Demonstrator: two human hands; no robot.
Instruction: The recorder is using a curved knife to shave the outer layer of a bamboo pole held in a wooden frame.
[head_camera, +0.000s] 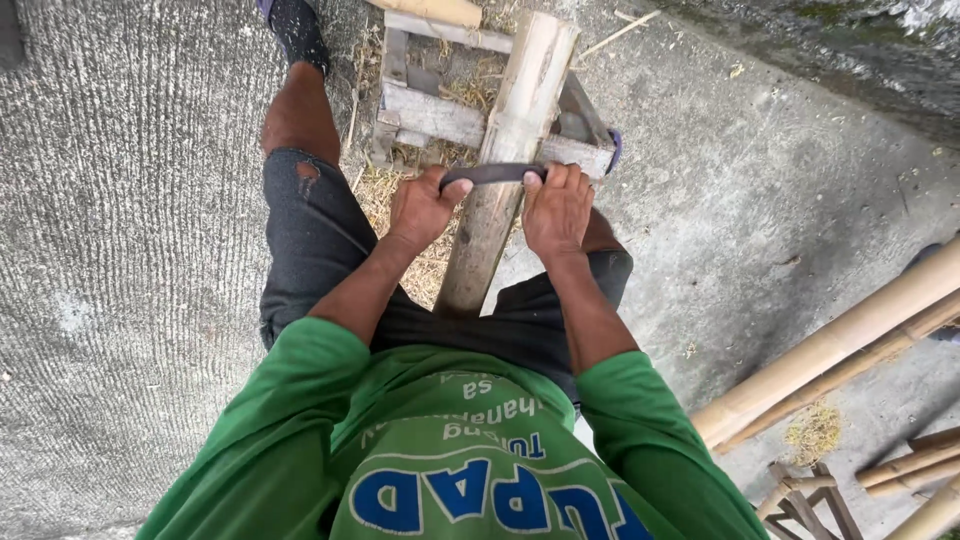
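A person in a green long-sleeved shirt draws a dark curved blade (492, 174) across a bamboo pole (505, 160). The left hand (420, 207) and right hand (556, 207) each keep a clenched grip on one end of the blade. The pole slants up from between the knees onto a weathered wooden rack (440, 112) amid shavings. More bamboo poles (830, 350) lie on the concrete at right.

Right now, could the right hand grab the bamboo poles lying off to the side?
Probably not. The right hand grips the dark blade across the bamboo pole, and the loose bamboo poles lie well off to the right, apart from it.
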